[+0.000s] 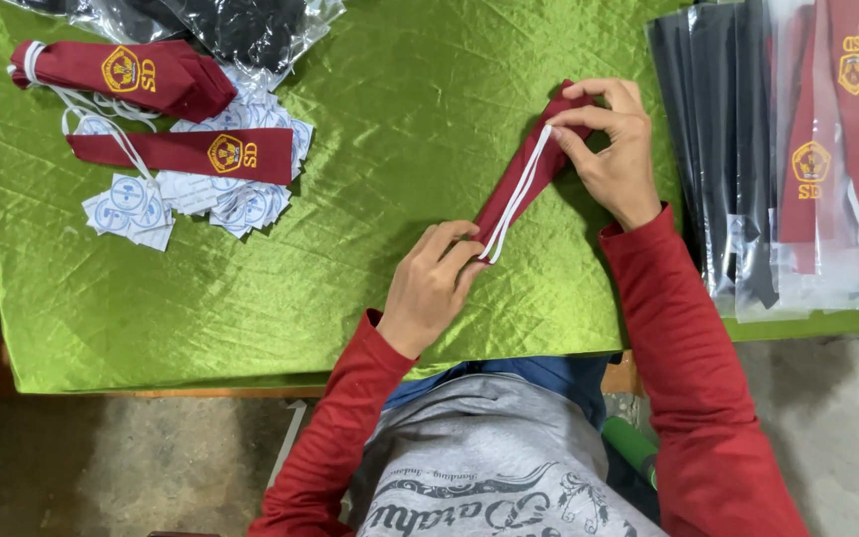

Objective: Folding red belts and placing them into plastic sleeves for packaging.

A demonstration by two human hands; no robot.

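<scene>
While the maroon tie [521, 179] lies slantwise on the green cloth [390, 149] of the counter, the right hand [610, 149] pinches its upper end, fingers [577, 119] closed narrowly on the fabric and on the white elastic cord [519, 194] that runs along it. The left hand [433, 283] holds the lower end, its fingers pressed together on the tip where the cord loops out. The tie sits near the middle of the counter, between the two hands and well apart from everything else.

To do this well, I judge that both ends should stay taut, so that the cord lies flat along the fabric and not twisted. The right hand's pinch should keep cord and fabric together; if it slackens, the elastic could spring loose. Keeping the tie low on the cloth would steady it.

At the far left lie two finished maroon ties [176, 151] with a yellow emblem, resting on a scatter of small white paper tags [136, 204]. At the right edge stands a stack of ties in clear plastic sleeves [797, 149], dark and maroon, overlapping one another.
</scene>
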